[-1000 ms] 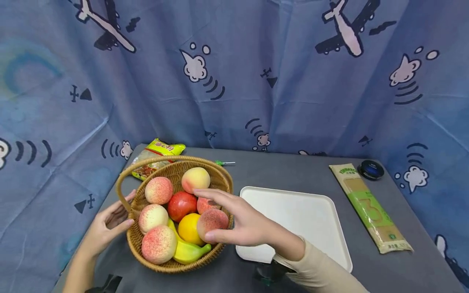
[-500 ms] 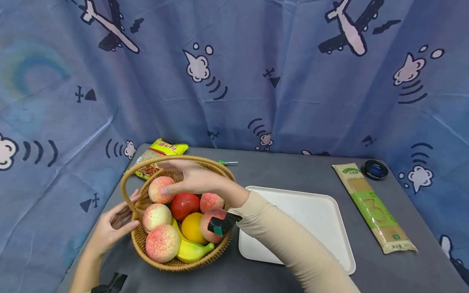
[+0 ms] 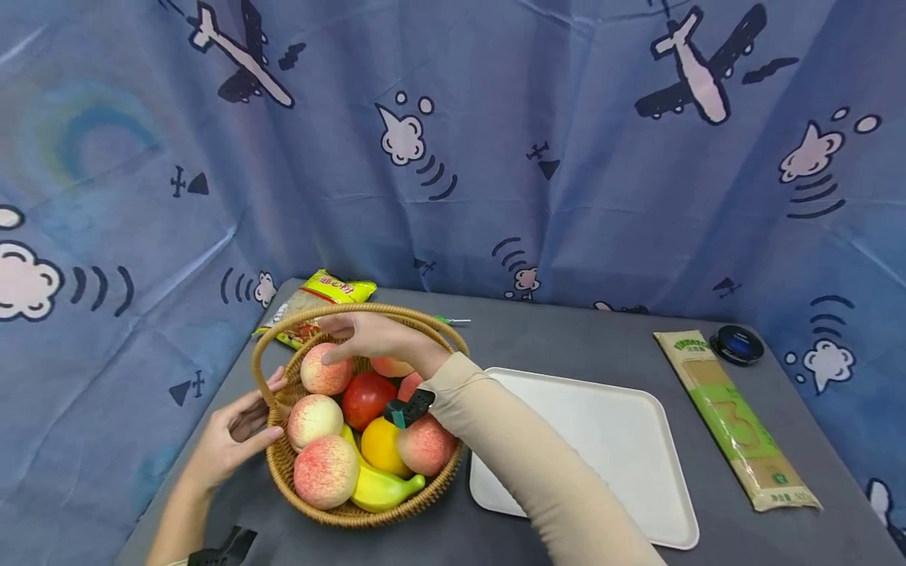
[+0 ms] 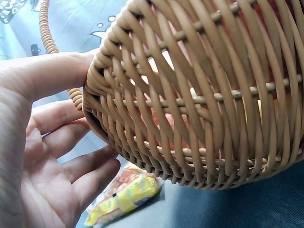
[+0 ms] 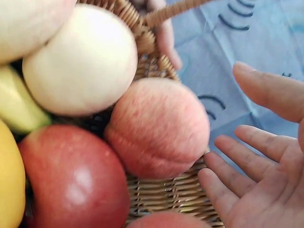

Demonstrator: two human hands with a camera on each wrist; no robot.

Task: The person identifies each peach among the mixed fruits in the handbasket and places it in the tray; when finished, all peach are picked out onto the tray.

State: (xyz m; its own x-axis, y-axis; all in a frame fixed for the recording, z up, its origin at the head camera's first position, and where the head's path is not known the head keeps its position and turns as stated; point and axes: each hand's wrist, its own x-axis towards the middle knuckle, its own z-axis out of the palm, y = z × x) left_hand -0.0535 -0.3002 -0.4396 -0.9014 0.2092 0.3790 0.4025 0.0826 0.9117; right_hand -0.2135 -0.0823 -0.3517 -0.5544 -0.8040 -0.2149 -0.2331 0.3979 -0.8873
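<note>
A wicker basket [image 3: 368, 519] with a tall handle holds several peaches, a red apple [image 3: 368, 399], an orange-yellow fruit [image 3: 383, 446] and a banana [image 3: 381, 487]. My left hand [image 3: 230, 440] holds the basket's left end, thumb and fingers either side of the handle's base; the left wrist view has this hand [image 4: 52, 156] at the woven wall. Under the handle, my right hand [image 3: 368, 336] reaches over the back-left peach [image 3: 325, 369]. In the right wrist view its fingers [image 5: 247, 156] are spread and extended beside that peach [image 5: 159, 128], with nothing gripped.
A white tray [image 3: 594, 440] lies right of the basket, partly behind my right sleeve. Further right are a long green-and-tan packet [image 3: 736, 420] and a round black tin [image 3: 736, 344]. A yellow snack bag [image 3: 340, 291] and a lollipop-like stick [image 3: 456, 320] lie behind the basket.
My right hand has moved left, from above the basket's right-hand fruit to the back-left peach. The left hand stays at the basket's left end. The head view has shifted slightly.
</note>
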